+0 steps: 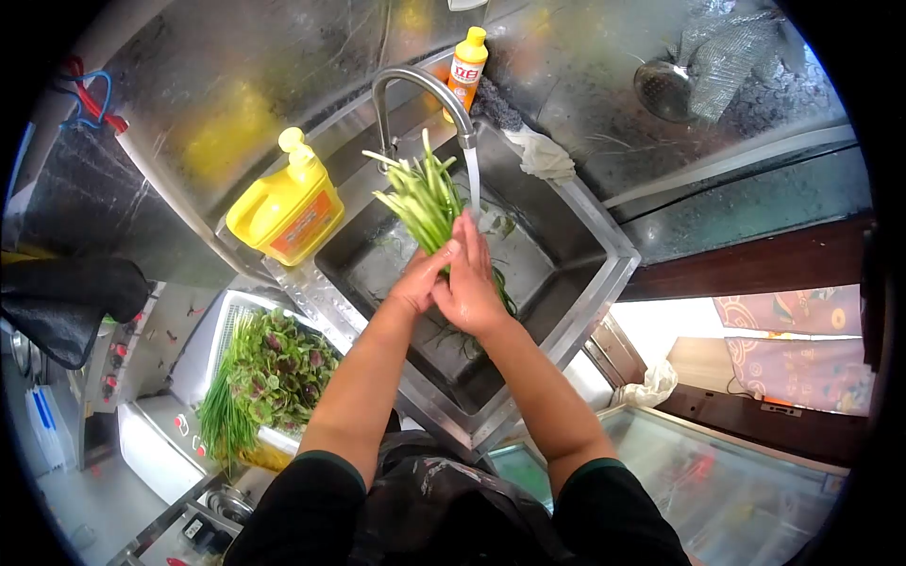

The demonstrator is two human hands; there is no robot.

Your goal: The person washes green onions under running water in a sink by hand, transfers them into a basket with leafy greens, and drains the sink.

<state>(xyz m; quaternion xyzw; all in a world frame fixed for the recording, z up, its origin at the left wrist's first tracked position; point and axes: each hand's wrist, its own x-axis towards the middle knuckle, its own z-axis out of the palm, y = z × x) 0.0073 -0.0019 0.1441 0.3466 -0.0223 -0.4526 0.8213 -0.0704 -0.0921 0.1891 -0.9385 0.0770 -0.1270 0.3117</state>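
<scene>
Gripping green stalks (pixel 422 200) between left hand (pixel 421 276) and right hand (pixel 471 288), over the metal sink (pixel 619 258), apparently rinsing; calling, probably, for a turn under the running water (pixel 474 172) without loosening hold. Beside the sink, leafy greens (pixel 278 366) and a yellow jug (pixel 291 212); behind, tap (pixel 465 129) and steel wall (pixel 576 71).

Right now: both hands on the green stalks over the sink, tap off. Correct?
No, the tap is on: the head view shows water streaming from it. The left hand and right hand are on the green stalks over the sink, as you said.
</scene>
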